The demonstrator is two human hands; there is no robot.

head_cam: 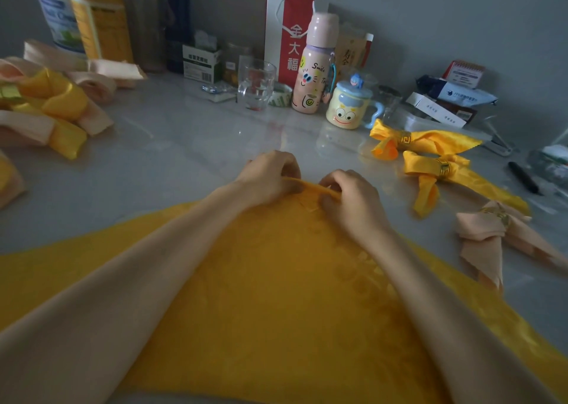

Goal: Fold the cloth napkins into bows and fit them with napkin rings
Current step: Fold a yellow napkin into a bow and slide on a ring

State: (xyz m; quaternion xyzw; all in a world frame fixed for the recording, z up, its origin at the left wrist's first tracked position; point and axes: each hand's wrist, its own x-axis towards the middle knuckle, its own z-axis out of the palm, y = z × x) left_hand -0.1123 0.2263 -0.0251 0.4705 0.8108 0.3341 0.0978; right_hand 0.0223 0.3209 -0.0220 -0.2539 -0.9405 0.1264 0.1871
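Note:
A large yellow cloth napkin [276, 280] lies spread on the grey table with one corner pointing away from me. My left hand [267, 176] and my right hand [353, 197] both pinch that far corner, which is turned over into a narrow fold between them. At the right lie two yellow bow-folded napkins [430, 141] [427, 185], each with a gold napkin ring [405, 139] [444, 168]. Nearer me lies a peach bow napkin [488, 234] with its gold ring [499, 214].
A pile of rolled peach and yellow napkins [52, 105] fills the left side. Along the wall stand a drinking glass [255, 84], a pink bottle [313, 65], a cartoon mug [350, 105], jars and boxes. A black pen [522, 177] lies at the right.

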